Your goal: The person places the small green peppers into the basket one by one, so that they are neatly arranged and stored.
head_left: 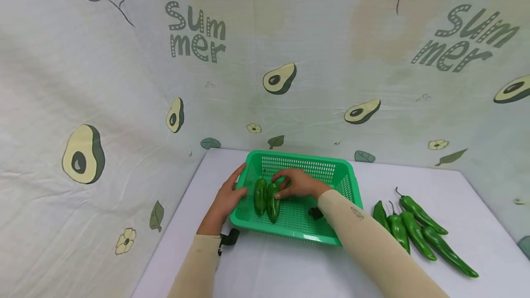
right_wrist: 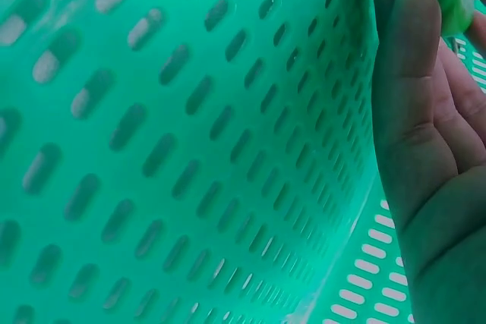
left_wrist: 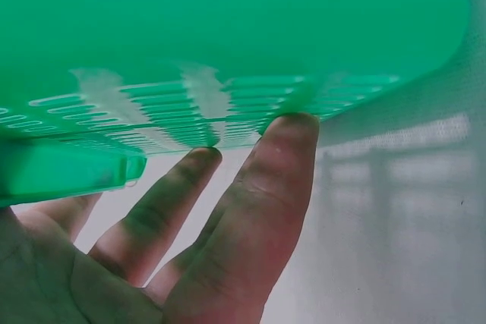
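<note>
From where I stand, the person has both hands at a green basket [head_left: 285, 229] toward the far side of a white table [head_left: 290, 270]. The left hand [head_left: 227, 198] grips the basket's left wall, with the thumb at the rim and the other fingers along the outside; from the left wrist, fingertips show against the slotted side.

The right hand [head_left: 299, 183] reaches in over the right side and pinches a green pepper [head_left: 273, 206] near its upper end between thumb and fingers. That pepper is inside the basket, left of the middle, its tip pointing back toward the person. Another pepper [head_left: 260, 197] lies just beside it, on the side nearer the left hand, and points much the same way. The right wrist camera looks along the slotted wall and catches only a bit of green past the fingers.

Right of the basket, five loose peppers [head_left: 418, 236] lie close together on the table, slanting toward the near right; a few show thin curved stems. Both arms wear beige sleeves [head_left: 194, 266], and a small black device [head_left: 228, 238] sits at the left wrist. Behind the table hangs a pale cloth [head_left: 314, 26] printed with avocados, leaves, flowers and the word "summer".
</note>
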Tool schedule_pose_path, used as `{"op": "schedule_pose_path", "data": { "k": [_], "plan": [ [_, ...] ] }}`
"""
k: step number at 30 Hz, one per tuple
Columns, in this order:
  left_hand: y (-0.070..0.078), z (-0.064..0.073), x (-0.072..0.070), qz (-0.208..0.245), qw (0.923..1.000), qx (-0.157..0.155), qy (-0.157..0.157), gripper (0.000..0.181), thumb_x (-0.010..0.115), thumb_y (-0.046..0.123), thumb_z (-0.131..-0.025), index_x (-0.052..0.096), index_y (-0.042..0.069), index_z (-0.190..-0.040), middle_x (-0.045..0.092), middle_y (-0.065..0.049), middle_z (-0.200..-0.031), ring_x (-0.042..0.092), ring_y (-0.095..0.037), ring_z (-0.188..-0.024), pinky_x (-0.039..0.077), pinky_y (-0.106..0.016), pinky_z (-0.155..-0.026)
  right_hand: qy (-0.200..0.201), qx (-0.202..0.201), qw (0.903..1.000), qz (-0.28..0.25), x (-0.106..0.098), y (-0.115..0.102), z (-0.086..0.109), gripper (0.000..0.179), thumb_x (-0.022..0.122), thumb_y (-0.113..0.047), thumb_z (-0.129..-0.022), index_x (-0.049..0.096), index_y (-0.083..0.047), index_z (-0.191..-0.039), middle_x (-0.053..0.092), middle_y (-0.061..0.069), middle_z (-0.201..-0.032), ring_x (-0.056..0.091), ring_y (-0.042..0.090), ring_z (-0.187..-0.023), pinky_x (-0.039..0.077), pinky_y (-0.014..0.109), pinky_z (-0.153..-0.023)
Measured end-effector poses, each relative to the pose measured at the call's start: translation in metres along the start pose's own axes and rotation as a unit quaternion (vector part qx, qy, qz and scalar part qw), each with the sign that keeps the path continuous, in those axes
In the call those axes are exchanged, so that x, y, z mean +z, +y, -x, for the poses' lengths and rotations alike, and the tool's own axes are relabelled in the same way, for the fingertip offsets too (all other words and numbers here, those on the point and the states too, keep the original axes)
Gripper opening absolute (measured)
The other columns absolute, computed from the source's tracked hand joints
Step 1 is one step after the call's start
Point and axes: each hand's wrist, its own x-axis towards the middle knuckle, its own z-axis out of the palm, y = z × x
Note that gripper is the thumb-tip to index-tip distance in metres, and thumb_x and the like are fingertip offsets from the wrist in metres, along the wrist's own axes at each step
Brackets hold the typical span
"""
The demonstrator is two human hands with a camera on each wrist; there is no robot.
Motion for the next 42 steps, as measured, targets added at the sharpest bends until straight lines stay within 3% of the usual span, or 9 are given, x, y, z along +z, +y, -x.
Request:
{"op": "schedule_pose_path", "data": {
  "k": [8, 14, 21, 42],
  "plan": [
    [0.0014, -0.0042, -0.0013, 0.009, 0.9999, 0.012, -0.006, 0.091, 0.058, 0.010, -0.083, 0.036, 0.050, -0.162, 0.071, -0.016, -0.125, 0.063, -0.027, -0.086, 0.050, -0.039, -0.069, 0.014, -0.001, 0.9995, 0.026, -0.0024, -0.0010, -0.0018, 0.055, 0.089, -0.032, -0.086, 0.070, -0.017, -0.136, 0.076, 0.002, -0.105, 0.071, 0.012, -0.094, 0.058, 0.036, -0.076],
    [0.0077, -0.0074, -0.0035, -0.003, 0.9998, 0.017, -0.003, 0.088, 0.058, 0.013, -0.084, 0.036, 0.051, -0.161, 0.071, -0.016, -0.126, 0.063, -0.028, -0.088, 0.051, -0.040, -0.069, 0.028, -0.001, 0.9990, 0.036, -0.0050, -0.0051, -0.0017, 0.055, 0.088, -0.035, -0.086, 0.070, -0.018, -0.135, 0.076, 0.003, -0.106, 0.070, 0.013, -0.097, 0.056, 0.041, -0.084],
    [0.0003, -0.0046, -0.0067, 0.004, 1.0000, 0.008, -0.003, 0.089, 0.058, 0.012, -0.084, 0.036, 0.051, -0.161, 0.071, -0.015, -0.125, 0.065, -0.028, -0.086, 0.052, -0.040, -0.068, 0.029, 0.005, 0.9981, 0.053, 0.0021, -0.0088, -0.0015, 0.055, 0.088, -0.038, -0.086, 0.070, -0.019, -0.135, 0.075, 0.003, -0.105, 0.069, 0.016, -0.099, 0.055, 0.042, -0.085],
    [0.0000, 0.0005, -0.0011, 0.012, 0.9999, 0.005, -0.002, 0.089, 0.059, 0.012, -0.084, 0.037, 0.049, -0.162, 0.070, -0.018, -0.127, 0.065, -0.027, -0.086, 0.052, -0.040, -0.067, 0.017, 0.028, 0.9990, 0.030, -0.0003, -0.0070, 0.0038, 0.066, 0.088, -0.041, -0.086, 0.064, -0.015, -0.142, 0.076, -0.001, -0.105, 0.070, 0.016, -0.101, 0.055, 0.044, -0.087]
  ]
}}
